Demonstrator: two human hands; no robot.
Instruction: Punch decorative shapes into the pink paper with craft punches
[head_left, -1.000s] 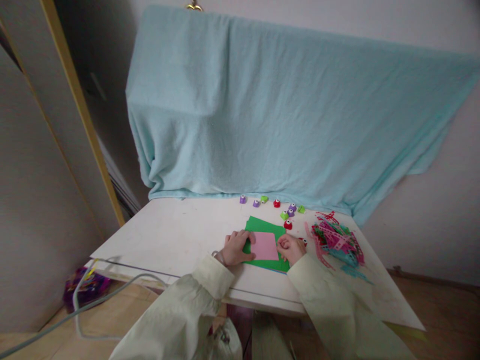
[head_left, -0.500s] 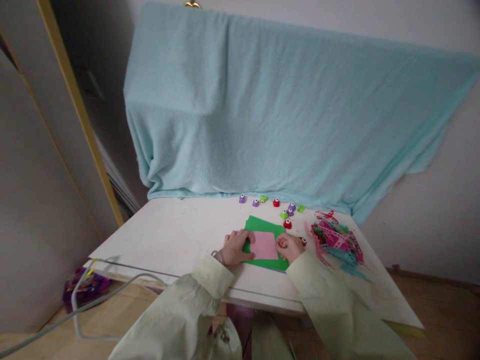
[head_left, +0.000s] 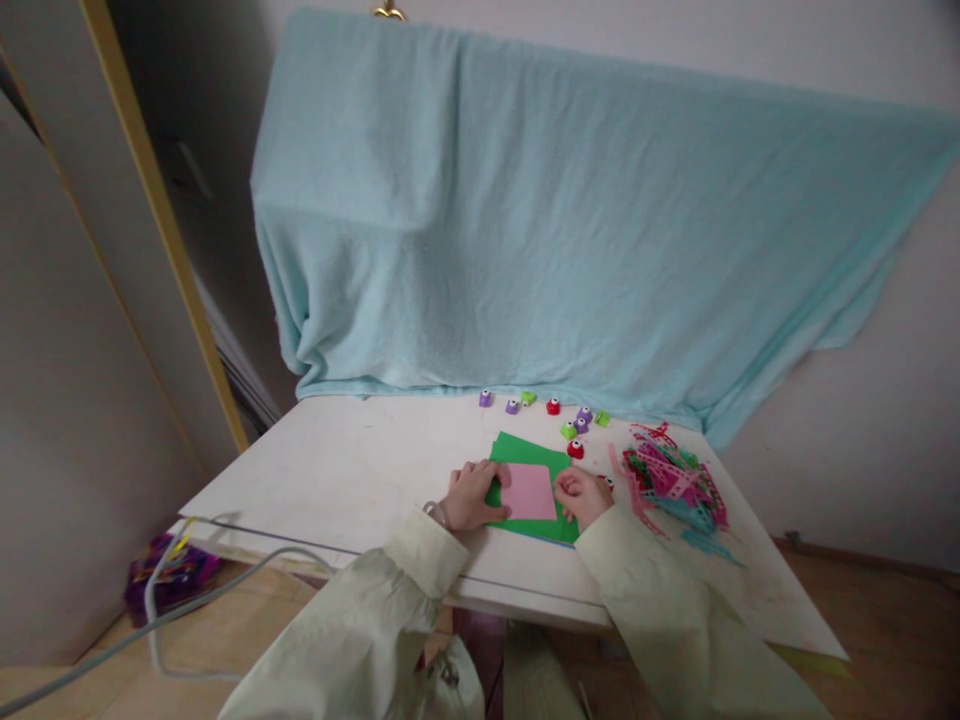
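While pressing flat on the left edge of the pink paper, left hand lies open-fingered; right hand curled at its right edge, grip unclear. Sheet atop green paper, uncut; punched strips piled right.

You wear a loose, pale cream-green top with long, wide sleeves gathered into cuffs at both wrists. Your left hand and right hand are bare. A thin bracelet circles your left wrist just past the cuff.
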